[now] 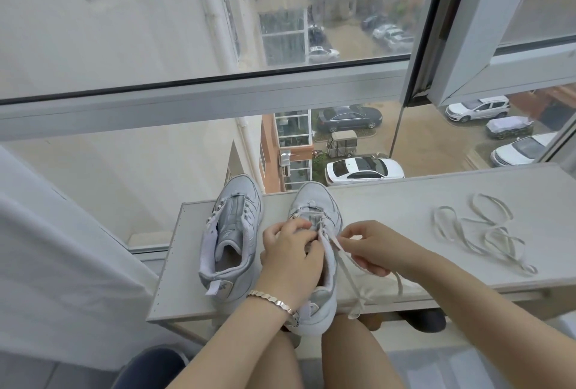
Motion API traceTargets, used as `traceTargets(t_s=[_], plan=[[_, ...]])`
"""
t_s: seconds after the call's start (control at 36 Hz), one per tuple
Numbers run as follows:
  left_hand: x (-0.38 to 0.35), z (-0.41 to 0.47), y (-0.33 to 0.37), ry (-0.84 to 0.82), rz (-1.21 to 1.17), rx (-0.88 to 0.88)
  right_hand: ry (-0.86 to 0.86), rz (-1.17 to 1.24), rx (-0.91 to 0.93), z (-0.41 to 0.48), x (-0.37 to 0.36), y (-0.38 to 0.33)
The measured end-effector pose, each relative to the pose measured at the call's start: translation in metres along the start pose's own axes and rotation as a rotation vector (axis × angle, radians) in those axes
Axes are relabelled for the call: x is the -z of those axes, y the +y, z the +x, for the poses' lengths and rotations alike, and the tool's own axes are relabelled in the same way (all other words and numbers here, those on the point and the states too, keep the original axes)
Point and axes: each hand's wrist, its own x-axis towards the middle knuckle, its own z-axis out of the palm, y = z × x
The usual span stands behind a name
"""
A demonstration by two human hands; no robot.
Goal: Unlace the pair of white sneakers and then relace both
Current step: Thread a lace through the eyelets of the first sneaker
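Observation:
Two white sneakers stand on a pale shelf (405, 201) by the window, toes pointing away from me. The left sneaker (230, 242) has no lace and its tongue lies open. The right sneaker (314, 204) still has a lace (349, 273) in its upper eyelets, with the ends trailing over the shelf's near edge. My left hand (290, 261) grips the right sneaker over its tongue and collar. My right hand (371, 245) pinches a strand of that lace just right of the eyelets. A loose white lace (480, 232) lies in a tangle on the shelf to the right.
Directly behind the shelf is a large window (218, 45) with a grey frame (199, 108). A white curtain (62, 248) hangs at the left. My bare knees (311, 357) are under the shelf's near edge, with a dark stool (149, 370) at lower left.

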Motion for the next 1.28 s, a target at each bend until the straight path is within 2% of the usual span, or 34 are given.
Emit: traceTargets(t_s=[0.22, 0.28, 0.33, 0.42, 0.47, 0.58, 0.75, 0.86, 0.97, 1.03, 1.08, 1.17, 1.22, 1.28], plan=[[0.0, -0.001, -0.004, 0.065, 0.025, -0.074, 0.039, -0.088, 0.053, 0.004, -0.003, 0.0], [0.002, -0.001, -0.005, 0.072, 0.03, -0.081, 0.091, -0.097, 0.058, 0.005, 0.002, 0.0], [0.007, 0.0, -0.006, 0.043, 0.066, -0.116, 0.165, -0.047, 0.066, 0.007, 0.009, -0.003], [0.013, 0.002, -0.007, 0.025, 0.176, -0.204, 0.169, 0.181, 0.079, 0.01, 0.017, -0.011], [0.016, 0.003, -0.007, 0.064, 0.302, -0.255, 0.17, 0.2, 0.026, 0.01, 0.022, -0.018], [0.018, 0.001, -0.007, 0.148, 0.404, -0.322, 0.237, -0.097, 0.0, 0.001, 0.036, -0.032], [0.011, 0.001, -0.006, 0.33, 0.278, -0.299, 0.21, 0.06, 0.143, -0.024, 0.05, -0.059], [0.011, 0.001, -0.003, 0.284, 0.279, -0.215, 0.271, 0.021, 0.251, -0.035, 0.05, -0.065], [0.018, 0.004, 0.009, 0.24, 0.348, -0.17, 0.284, 0.143, 0.388, -0.04, 0.045, -0.067], [0.026, 0.007, 0.017, 0.216, 0.227, -0.15, 0.268, 0.157, 0.451, -0.041, 0.042, -0.068], [0.036, 0.012, 0.028, 0.145, 0.013, -0.187, 0.241, 0.164, 0.513, -0.041, 0.038, -0.071], [0.046, 0.026, 0.048, -0.107, -0.234, -0.308, 0.193, 0.151, 0.596, -0.039, 0.031, -0.075], [0.049, 0.035, 0.056, -0.185, -0.221, -0.352, 0.166, 0.121, 0.619, -0.036, 0.027, -0.075], [0.05, 0.045, 0.056, -0.118, -0.129, -0.369, 0.172, 0.103, 0.597, -0.034, 0.027, -0.074]])
